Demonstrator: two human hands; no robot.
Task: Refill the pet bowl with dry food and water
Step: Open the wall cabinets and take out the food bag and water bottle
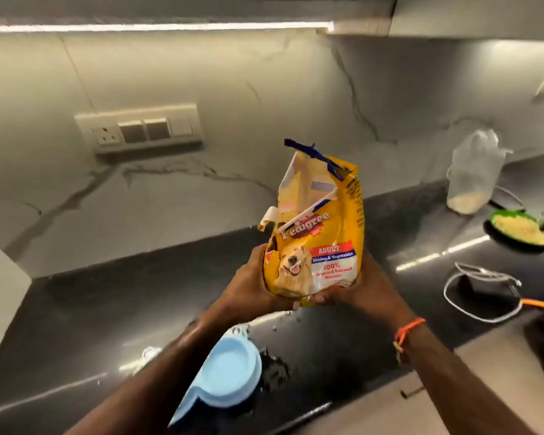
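Observation:
A yellow bag of dry dog food (319, 233) is held upright above the black counter, its torn top open and crumpled. My left hand (248, 282) grips the bag's lower left side. Its lower right side and bottom rest in my right hand (363, 282), which wears an orange wrist band. A light blue pet bowl (230, 370) sits on the counter below, partly hidden behind my left forearm. The bowl's visible hollow looks empty.
On the right of the black counter (91, 324) stand a clear plastic bag with white grains (473, 174), a black-and-green pan of yellow food (520, 230) and a dark gadget with a white cable (484, 288). A wall socket panel (139, 128) is on the marble backsplash. Water drops lie beside the bowl.

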